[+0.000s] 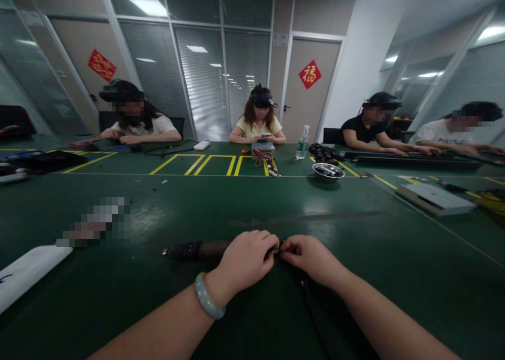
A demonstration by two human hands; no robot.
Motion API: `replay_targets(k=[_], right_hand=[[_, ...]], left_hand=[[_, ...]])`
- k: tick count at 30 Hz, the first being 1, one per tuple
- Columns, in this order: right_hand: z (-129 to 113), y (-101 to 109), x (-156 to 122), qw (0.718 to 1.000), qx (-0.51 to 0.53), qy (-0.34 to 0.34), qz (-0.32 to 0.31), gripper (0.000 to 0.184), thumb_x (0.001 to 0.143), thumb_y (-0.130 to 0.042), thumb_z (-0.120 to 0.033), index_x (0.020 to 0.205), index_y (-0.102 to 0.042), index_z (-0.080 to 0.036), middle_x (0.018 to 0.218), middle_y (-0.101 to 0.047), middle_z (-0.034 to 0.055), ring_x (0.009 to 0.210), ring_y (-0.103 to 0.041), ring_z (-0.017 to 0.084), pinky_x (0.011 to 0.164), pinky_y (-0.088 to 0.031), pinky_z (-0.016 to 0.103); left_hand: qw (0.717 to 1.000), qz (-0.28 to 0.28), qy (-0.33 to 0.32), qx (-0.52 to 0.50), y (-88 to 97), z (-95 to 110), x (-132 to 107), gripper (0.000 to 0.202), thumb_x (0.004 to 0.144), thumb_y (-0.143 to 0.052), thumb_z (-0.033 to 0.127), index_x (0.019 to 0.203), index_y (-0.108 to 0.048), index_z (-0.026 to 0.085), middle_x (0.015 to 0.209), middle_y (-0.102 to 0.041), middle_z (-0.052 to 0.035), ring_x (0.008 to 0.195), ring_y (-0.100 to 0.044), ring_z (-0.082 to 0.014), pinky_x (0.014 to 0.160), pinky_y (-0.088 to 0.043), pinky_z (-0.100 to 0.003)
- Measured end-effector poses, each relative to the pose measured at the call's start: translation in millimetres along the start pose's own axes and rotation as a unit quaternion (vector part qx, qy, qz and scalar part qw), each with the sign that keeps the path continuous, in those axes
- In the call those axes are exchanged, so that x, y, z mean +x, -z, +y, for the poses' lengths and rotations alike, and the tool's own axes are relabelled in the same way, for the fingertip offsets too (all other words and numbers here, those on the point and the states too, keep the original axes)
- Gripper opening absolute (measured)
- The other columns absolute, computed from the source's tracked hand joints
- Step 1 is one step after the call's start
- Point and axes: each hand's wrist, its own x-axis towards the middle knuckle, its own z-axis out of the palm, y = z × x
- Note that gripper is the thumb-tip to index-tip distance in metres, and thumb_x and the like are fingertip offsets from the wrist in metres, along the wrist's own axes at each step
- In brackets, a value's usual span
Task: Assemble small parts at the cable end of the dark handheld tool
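A long dark cylindrical tool [211,249] lies sideways on the green table in front of me. Its left part is black with a small metal tip, and its middle looks brownish. My left hand [248,257] is wrapped over the right part of it, and a pale bracelet circles that wrist. At the right end, the fingertips of my right hand [305,252] are pinched together at a small detail hidden between the two hands. Below that hand, a black cord or strap [311,302] runs toward me. What exactly the right fingers pinch is too small to tell.
A white object [31,273] lies at the left, beside a blurred-out patch. Farther off are a metal bowl [328,173] with dark pieces, a water bottle [303,143], a grey box with wires [263,151] and a flat white box [436,198]. Several people work around the table.
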Motion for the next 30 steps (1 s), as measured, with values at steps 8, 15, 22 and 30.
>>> replay_targets(k=[8, 15, 22, 30], right_hand=[[2.8, -0.8, 1.4, 1.0, 0.003, -0.006, 0.004, 0.012, 0.082, -0.061, -0.026, 0.086, -0.071, -0.023, 0.081, -0.071, -0.0002, 0.072, -0.061, 0.015, 0.065, -0.041, 0.024], [6.4, -4.0, 2.4, 1.0, 0.005, 0.003, 0.019, 0.012, 0.081, -0.061, -0.025, 0.086, -0.071, -0.023, 0.079, -0.07, -0.0007, 0.07, -0.061, 0.014, 0.063, -0.04, 0.023], [3.1, -2.6, -0.6, 1.0, -0.001, 0.009, 0.025, 0.011, 0.081, -0.062, -0.025, 0.086, -0.072, -0.023, 0.08, -0.069, -0.001, 0.07, -0.06, 0.013, 0.063, -0.04, 0.023], [5.7, -3.4, -1.6, 0.999, -0.009, 0.019, 0.028, 0.012, 0.081, -0.063, -0.027, 0.088, -0.072, -0.023, 0.081, -0.069, -0.0008, 0.07, -0.059, 0.013, 0.063, -0.04, 0.022]], left_hand=[[0.999, 0.0, 0.031, -0.012, -0.8, 0.8, 1.7, 0.011, 0.085, -0.055, 0.023, 0.096, -0.054, 0.023, 0.093, -0.061, -0.0002, 0.087, -0.057, -0.0193, 0.076, -0.042, -0.034], [1.0, -0.015, 0.022, -0.01, 1.0, 0.9, 4.2, 0.012, 0.085, -0.055, 0.022, 0.097, -0.056, 0.024, 0.095, -0.061, -0.0002, 0.088, -0.057, -0.0187, 0.076, -0.041, -0.033], [1.0, -0.01, 0.005, -0.009, -0.1, 0.2, 2.6, 0.014, 0.084, -0.054, 0.019, 0.097, -0.056, 0.024, 0.094, -0.061, 0.0004, 0.088, -0.056, -0.0186, 0.076, -0.041, -0.033], [1.0, 0.006, 0.002, 0.0, 0.8, 1.3, 0.3, 0.011, 0.086, -0.057, 0.026, 0.097, -0.055, 0.024, 0.094, -0.061, 0.0007, 0.087, -0.058, -0.0189, 0.074, -0.042, -0.032]])
